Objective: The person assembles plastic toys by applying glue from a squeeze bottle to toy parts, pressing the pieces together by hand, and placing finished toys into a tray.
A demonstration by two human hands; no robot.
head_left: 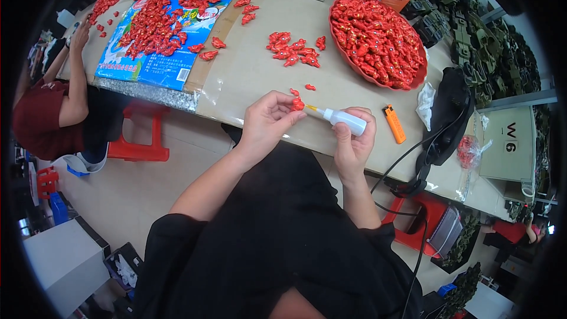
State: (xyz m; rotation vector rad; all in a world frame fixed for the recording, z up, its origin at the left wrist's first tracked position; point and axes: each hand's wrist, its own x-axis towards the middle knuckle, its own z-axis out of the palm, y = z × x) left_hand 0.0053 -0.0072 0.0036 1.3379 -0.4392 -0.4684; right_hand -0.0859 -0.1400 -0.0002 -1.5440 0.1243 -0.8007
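A workshop — long bench [254,53], heaped red pieces [378,41], stools [140,152].

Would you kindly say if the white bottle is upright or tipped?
Tipped: the right hand holds the bottle sideways, its nozzle pointing left.

Beige tabletop [260,74]: blue-printed cardboard [168,75], loose red pieces [292,57], red bowl [422,77], orange lighter [394,125], black bag [450,106], perhaps.

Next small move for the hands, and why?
Probably a light squeeze of the white dropper bottle by the right hand, left hand steady: the bottle's yellowish nozzle points at the small red piece in the left fingers, at or very near its surface.
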